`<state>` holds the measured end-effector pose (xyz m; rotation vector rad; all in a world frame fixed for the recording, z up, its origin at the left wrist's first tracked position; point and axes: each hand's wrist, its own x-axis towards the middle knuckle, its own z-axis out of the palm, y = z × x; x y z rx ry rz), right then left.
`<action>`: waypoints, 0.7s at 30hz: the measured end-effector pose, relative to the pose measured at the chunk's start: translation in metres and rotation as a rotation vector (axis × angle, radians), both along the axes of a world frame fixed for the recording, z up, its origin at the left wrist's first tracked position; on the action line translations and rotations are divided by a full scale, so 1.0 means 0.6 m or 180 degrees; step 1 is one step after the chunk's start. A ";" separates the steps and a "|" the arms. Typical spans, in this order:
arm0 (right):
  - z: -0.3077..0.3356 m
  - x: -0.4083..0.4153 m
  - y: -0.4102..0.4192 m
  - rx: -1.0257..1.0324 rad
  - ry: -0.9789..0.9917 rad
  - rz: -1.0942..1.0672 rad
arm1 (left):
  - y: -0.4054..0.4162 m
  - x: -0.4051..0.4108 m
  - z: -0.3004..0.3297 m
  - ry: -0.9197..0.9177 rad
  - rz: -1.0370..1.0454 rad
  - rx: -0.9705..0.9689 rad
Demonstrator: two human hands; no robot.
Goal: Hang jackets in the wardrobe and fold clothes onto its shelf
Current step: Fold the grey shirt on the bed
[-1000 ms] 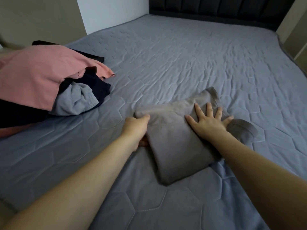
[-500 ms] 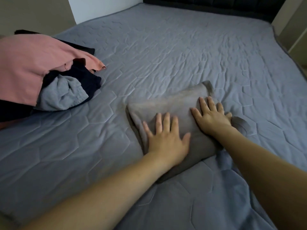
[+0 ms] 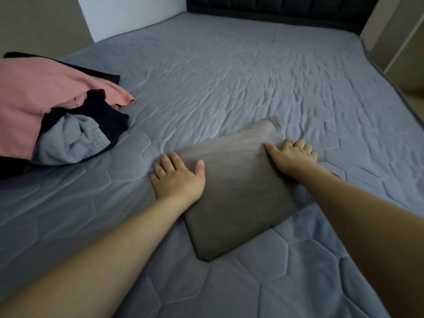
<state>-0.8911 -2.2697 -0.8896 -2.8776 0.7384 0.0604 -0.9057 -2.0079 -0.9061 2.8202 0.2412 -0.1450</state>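
I see the folded grey garment (image 3: 234, 191) lying flat on the bed (image 3: 229, 76), a compact rectangle set diagonally; unfolded clothes sit well apart at left: pink garment (image 3: 34, 99), dark garment (image 3: 107, 118), light grey garment (image 3: 73, 143)

Grey quilted bed (image 3: 229, 65) — dark headboard (image 3: 275, 8); white wall (image 3: 128, 14)
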 end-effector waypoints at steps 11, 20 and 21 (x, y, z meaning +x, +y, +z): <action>0.033 0.139 0.006 0.2166 -0.0568 -0.0660 | 0.069 0.103 0.062 0.0749 -0.0444 -0.1647; 0.330 0.111 0.063 0.3091 -0.0218 -0.0669 | 0.139 0.097 0.342 0.2440 -0.0839 -0.0583; 0.395 0.107 0.078 0.3148 -0.0152 -0.0605 | 0.159 0.092 0.407 0.2475 -0.0784 -0.0503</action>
